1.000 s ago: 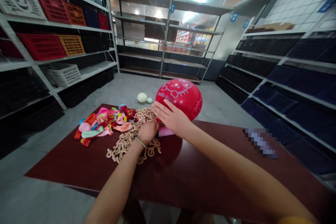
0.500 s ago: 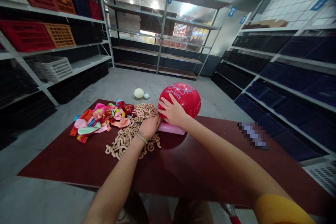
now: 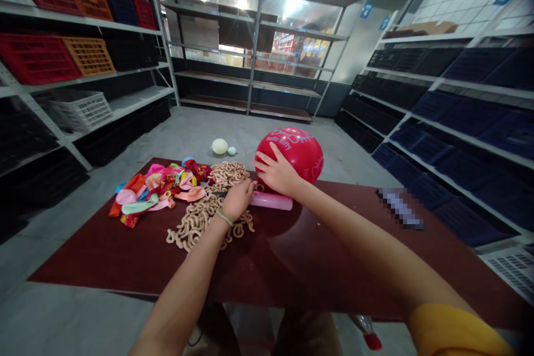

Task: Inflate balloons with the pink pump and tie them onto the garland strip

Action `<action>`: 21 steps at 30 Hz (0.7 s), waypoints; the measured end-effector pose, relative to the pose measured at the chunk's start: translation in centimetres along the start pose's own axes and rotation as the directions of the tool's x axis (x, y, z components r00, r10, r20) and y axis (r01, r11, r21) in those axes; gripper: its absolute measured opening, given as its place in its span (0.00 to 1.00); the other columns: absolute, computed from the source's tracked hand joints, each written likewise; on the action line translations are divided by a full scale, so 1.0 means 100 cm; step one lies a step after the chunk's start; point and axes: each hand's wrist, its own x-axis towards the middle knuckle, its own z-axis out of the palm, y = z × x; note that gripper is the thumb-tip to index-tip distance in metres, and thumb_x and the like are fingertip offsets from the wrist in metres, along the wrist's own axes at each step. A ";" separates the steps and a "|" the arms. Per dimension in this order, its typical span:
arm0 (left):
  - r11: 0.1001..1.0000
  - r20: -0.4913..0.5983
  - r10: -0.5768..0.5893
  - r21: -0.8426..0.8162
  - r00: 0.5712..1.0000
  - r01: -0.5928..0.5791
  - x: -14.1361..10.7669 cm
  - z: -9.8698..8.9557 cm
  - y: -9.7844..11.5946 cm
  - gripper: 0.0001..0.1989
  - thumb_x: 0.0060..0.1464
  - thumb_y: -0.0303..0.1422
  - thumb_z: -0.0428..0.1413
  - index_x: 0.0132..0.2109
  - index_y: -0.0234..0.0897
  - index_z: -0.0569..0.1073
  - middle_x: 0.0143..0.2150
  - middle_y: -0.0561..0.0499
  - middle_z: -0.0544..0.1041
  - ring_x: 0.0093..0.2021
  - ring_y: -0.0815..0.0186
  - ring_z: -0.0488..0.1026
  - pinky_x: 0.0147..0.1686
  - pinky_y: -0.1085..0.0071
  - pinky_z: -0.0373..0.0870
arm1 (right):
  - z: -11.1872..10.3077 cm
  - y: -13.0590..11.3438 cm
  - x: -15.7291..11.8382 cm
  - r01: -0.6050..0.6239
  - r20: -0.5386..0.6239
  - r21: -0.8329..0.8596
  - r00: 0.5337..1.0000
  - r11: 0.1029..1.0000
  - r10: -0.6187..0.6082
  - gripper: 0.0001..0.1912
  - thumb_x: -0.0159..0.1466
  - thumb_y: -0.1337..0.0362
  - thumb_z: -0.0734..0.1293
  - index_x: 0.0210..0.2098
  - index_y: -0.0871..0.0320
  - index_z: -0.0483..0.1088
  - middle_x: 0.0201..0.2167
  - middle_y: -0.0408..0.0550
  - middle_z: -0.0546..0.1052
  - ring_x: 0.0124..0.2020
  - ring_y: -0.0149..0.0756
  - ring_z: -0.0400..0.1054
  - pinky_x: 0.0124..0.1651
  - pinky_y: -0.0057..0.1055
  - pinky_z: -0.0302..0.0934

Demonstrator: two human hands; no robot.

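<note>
A large inflated red balloon (image 3: 302, 147) with "hello kitty" print stands over the far edge of the dark red table. My right hand (image 3: 277, 169) lies spread on its near left side. Just left of it, my left hand (image 3: 240, 199) has its fingers closed near the balloon's lower end; what they hold is hidden. A pink tube (image 3: 273, 201) lies against the left fingertips, under my right hand. Beneath and around my left hand is a heap of beige curled pieces (image 3: 194, 225). Uninflated balloons (image 3: 150, 189) in many colours are piled to the left.
The dark red table (image 3: 137, 261) bears a pixelated object (image 3: 400, 207) at the right. Beyond it, a pale yellow balloon (image 3: 219, 146) and a small pale green one (image 3: 232, 151) rest on the floor. Shelves with crates (image 3: 37, 58) line the left; dark crates fill the right shelves.
The red balloon has shifted slightly right and turned a little, its print now tilted. My right hand has stayed on it. My left hand has barely moved.
</note>
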 end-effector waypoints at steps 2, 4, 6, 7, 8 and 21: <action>0.973 -0.032 -0.038 -0.227 0.999 0.030 0.001 0.004 0.001 0.17 0.64 0.39 0.48 0.27 0.40 0.65 0.24 0.51 0.70 0.26 0.65 0.68 0.30 0.71 0.64 | -0.004 0.006 -0.006 0.025 -0.003 0.006 1.000 1.000 -0.025 0.14 0.68 0.68 0.59 0.44 0.54 0.77 0.56 0.47 0.73 0.65 0.50 0.56 0.67 0.69 0.32; 0.873 0.016 -0.125 -0.473 0.992 0.117 0.001 0.006 0.004 0.20 0.63 0.44 0.47 0.26 0.39 0.63 0.20 0.54 0.66 0.19 0.68 0.63 0.22 0.73 0.60 | -0.007 0.011 -0.011 0.039 -0.010 0.012 0.999 0.999 -0.039 0.15 0.69 0.70 0.59 0.46 0.54 0.76 0.55 0.47 0.74 0.65 0.49 0.56 0.68 0.68 0.34; 0.725 0.105 -0.203 -0.652 0.974 0.222 0.001 0.006 0.007 0.20 0.61 0.47 0.48 0.27 0.39 0.64 0.19 0.55 0.66 0.16 0.70 0.61 0.17 0.74 0.56 | -0.011 0.014 -0.014 0.042 -0.015 0.031 0.999 0.999 -0.042 0.16 0.68 0.70 0.59 0.47 0.53 0.75 0.55 0.45 0.74 0.66 0.47 0.55 0.68 0.67 0.37; 0.654 0.145 -0.229 -0.709 0.963 0.262 0.001 0.005 0.009 0.20 0.60 0.48 0.50 0.29 0.38 0.66 0.20 0.54 0.67 0.16 0.70 0.61 0.16 0.75 0.55 | -0.013 0.015 -0.015 0.042 -0.016 0.043 0.999 0.998 -0.041 0.16 0.68 0.71 0.59 0.48 0.52 0.75 0.55 0.44 0.74 0.66 0.46 0.55 0.68 0.67 0.38; 0.596 0.173 -0.250 -0.748 0.953 0.292 0.001 0.004 0.010 0.19 0.57 0.49 0.53 0.30 0.37 0.67 0.21 0.53 0.70 0.17 0.71 0.63 0.16 0.76 0.56 | -0.014 0.016 -0.016 0.043 -0.016 0.049 0.999 0.998 -0.042 0.16 0.68 0.71 0.59 0.48 0.51 0.75 0.56 0.42 0.74 0.66 0.46 0.54 0.68 0.67 0.38; 0.575 0.196 -0.289 -0.747 0.937 0.334 0.003 -0.007 0.003 0.16 0.46 0.44 0.64 0.33 0.34 0.75 0.30 0.51 0.77 0.23 0.73 0.66 0.22 0.77 0.62 | -0.015 0.017 -0.009 0.132 -0.103 -0.196 0.983 0.972 -0.154 0.17 0.67 0.71 0.60 0.53 0.54 0.71 0.60 0.46 0.70 0.67 0.47 0.54 0.69 0.60 0.44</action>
